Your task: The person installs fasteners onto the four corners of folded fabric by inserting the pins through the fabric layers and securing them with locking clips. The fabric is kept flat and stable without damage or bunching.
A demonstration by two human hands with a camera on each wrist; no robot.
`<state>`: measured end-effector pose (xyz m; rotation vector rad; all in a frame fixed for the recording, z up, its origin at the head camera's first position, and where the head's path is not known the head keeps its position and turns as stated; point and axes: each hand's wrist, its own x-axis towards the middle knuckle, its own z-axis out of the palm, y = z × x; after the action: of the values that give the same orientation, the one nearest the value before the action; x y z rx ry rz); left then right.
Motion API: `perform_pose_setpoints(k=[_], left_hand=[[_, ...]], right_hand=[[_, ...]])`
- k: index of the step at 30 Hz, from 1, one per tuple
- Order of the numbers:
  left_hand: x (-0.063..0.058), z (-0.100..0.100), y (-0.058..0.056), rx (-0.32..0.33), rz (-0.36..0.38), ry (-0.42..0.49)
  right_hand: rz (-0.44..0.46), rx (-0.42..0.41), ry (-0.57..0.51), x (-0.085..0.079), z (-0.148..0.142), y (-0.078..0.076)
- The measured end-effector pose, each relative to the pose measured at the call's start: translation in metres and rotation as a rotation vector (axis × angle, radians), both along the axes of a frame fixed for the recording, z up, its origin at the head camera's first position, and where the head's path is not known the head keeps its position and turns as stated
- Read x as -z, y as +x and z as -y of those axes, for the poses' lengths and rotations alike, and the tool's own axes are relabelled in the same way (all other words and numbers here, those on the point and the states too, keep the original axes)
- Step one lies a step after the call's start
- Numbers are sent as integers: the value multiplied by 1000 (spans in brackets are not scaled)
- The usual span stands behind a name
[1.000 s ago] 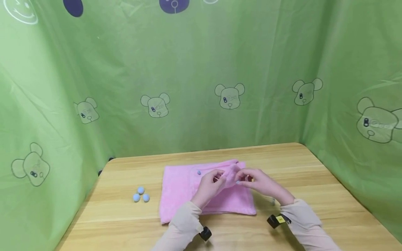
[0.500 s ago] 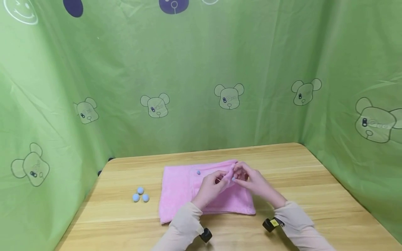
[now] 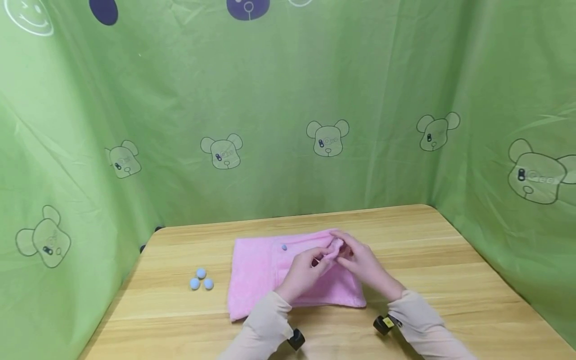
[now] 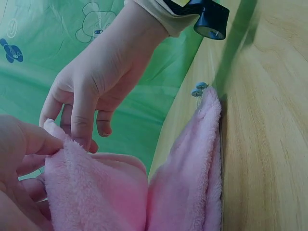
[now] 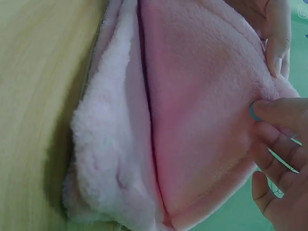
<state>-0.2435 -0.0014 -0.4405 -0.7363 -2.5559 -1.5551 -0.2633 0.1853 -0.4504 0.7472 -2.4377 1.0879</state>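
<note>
A folded pink plush cloth (image 3: 252, 280) lies on the table, its right part lifted between the two hands. My left hand (image 3: 299, 274) pinches a raised edge of it between thumb and fingers. Opposite, my right hand (image 3: 366, 261) holds the same raised part. In the right wrist view, a small blue round piece (image 5: 253, 111) shows under the right thumb (image 5: 276, 109), pressed against the plush; the rest of it is hidden. Another small blue piece (image 3: 284, 247) sits on the cloth, left of the left hand's fingers.
Blue balls (image 3: 201, 273) lie grouped left of the cloth. In the left wrist view, blue-headed pieces (image 4: 201, 85) with thin stems show by the cloth's corner. The wooden table (image 3: 432, 260) is enclosed by green curtains (image 3: 270, 190) with bear prints.
My right hand has moved left onto the raised cloth edge; the blue piece at its fingers no longer shows in the head view. The left hand has stayed nearly still.
</note>
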Motion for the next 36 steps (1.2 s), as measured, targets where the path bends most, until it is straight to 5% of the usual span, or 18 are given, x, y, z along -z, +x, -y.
perform_pose_setpoints(k=[9,25,36], left_hand=[[-1,0,1,-12,-35,-34],[-4,2,3,6,-63,-69],[-7,11,7,-7,-155,-177]], right_hand=[[-155,32,-24,3,0,-2],[-112,26,2,4,1,-1],[-199,-4,53,5,1,0]])
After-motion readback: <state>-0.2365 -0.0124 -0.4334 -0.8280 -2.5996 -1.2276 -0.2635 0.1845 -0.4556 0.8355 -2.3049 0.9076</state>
